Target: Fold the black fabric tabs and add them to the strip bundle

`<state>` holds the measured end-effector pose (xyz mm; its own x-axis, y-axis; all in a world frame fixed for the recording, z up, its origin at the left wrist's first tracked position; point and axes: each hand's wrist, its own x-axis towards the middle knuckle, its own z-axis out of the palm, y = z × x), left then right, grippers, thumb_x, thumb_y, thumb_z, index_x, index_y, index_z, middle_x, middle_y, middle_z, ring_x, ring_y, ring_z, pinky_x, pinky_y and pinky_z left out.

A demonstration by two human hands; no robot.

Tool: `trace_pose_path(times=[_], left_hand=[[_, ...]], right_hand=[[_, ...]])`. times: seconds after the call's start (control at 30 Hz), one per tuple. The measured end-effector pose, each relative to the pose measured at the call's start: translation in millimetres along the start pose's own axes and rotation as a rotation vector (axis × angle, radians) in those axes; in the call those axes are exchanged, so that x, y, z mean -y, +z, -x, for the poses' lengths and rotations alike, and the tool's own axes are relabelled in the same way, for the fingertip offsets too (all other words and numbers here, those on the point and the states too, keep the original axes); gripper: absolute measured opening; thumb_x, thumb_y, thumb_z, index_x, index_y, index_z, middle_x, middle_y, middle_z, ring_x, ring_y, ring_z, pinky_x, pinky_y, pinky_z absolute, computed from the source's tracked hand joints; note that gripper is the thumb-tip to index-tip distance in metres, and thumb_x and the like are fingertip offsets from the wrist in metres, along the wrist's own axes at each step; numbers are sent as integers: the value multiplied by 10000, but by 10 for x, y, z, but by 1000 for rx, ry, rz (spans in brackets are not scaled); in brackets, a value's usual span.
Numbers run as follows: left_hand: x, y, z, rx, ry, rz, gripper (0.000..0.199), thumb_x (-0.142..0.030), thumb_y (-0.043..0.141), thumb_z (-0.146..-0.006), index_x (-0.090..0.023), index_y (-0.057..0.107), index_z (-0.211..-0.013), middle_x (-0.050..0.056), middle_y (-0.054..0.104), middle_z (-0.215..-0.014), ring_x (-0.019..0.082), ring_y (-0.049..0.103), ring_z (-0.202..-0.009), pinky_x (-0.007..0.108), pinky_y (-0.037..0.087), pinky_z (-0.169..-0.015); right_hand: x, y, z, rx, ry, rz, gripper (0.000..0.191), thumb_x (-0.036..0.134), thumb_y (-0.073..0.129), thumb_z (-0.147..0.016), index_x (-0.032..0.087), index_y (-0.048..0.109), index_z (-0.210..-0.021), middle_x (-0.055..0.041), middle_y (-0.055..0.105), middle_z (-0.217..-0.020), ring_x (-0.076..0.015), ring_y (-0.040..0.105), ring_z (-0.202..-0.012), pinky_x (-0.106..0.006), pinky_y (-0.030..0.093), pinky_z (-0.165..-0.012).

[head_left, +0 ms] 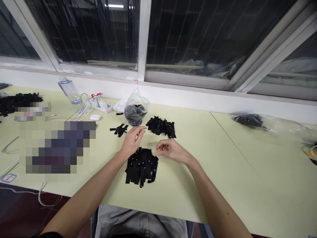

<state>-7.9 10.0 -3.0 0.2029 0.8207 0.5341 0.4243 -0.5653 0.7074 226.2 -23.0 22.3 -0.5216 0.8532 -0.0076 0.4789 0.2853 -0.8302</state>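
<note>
Near the middle of the table, my left hand is held over the far edge of a pile of black fabric strips, its thumb close against the forefinger. Whatever may be between those fingertips is too small to make out. My right hand hovers just right of the same pile, fingers curled and the thumb meeting them; its pinch is hidden too. Small white letters mark several strips. Beyond my hands lie a second heap of black strips and a few loose strips. A clear plastic bag with black pieces inside stands behind.
A water bottle, a power strip with white cables and a white case are at the back left. More black strips lie far left. At right is a plastic bag with black pieces. A blurred dark area covers the left.
</note>
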Motion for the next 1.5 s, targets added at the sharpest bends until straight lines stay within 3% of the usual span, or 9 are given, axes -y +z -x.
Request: trace_pose_path(times=[0.07,0.13,0.33,0.57,0.7,0.87,1.03,1.3,1.5], left_hand=[[-1,-4,-3,19,1,-8,288,-325,417,-1018,-213,647,-1150,67,698,-1129,185,645,-1018,329,502,-889],[-19,-18,-8,83,26,-19,287,-334,421,-1016,-215,654,-1132,65,695,-1124,193,632,-1041,343,493,-916],[-145,-30,14,399,195,-110,278,-377,478,-988,-234,669,-1129,63,680,-1120,228,574,-1099,390,471,-961],[-174,66,70,476,246,-122,261,-344,461,-996,-239,684,-1081,57,694,-1058,220,587,-1052,378,481,-930],[-176,82,72,449,267,-114,245,-320,467,-993,-239,695,-1024,50,706,-1005,209,607,-1001,363,487,-894],[-236,83,78,309,264,-138,242,-326,470,-994,-243,687,-1063,52,719,-1015,212,623,-974,381,472,-890],[-250,111,98,228,234,-85,215,-356,526,-972,-226,689,-1028,51,722,-976,209,621,-944,381,476,-881],[-131,161,93,163,157,45,207,-354,575,-949,-234,722,-1033,60,723,-941,209,636,-916,369,523,-815],[-103,171,103,46,28,124,169,-355,636,-911,-257,750,-988,37,732,-913,191,667,-865,361,551,-807]], right_hand=[[21,76,12,112,-6,22,356,514,805,-706,205,694,-843,-26,631,-789,-180,525,-711,-307,416,-623],[13,120,8,130,-26,84,381,488,855,-643,208,689,-841,-28,628,-830,-191,531,-765,-313,427,-663],[-83,138,-14,134,-68,133,219,382,795,-737,216,697,-842,-26,630,-868,-189,548,-802,-319,438,-708],[-120,95,-9,180,19,-98,209,400,747,-772,202,710,-829,-27,650,-809,-170,556,-704,-301,444,-616],[-73,-14,14,138,8,-157,213,415,745,-785,209,718,-834,-10,647,-784,-158,540,-698,-300,438,-648],[-27,-100,7,-30,-29,-181,275,477,758,-773,209,708,-811,-13,644,-779,-161,537,-697,-306,437,-663],[-2,-14,-39,-256,-74,-234,280,474,746,-794,200,690,-811,-27,648,-787,-171,546,-722,-316,438,-674],[-68,92,-85,-427,-86,-352,298,495,747,-788,213,662,-835,-42,663,-840,-189,596,-773,-333,483,-710],[-48,202,-136,-532,-85,-271,298,514,672,-841,228,613,-899,-47,629,-853,-195,582,-769,-333,491,-694]])
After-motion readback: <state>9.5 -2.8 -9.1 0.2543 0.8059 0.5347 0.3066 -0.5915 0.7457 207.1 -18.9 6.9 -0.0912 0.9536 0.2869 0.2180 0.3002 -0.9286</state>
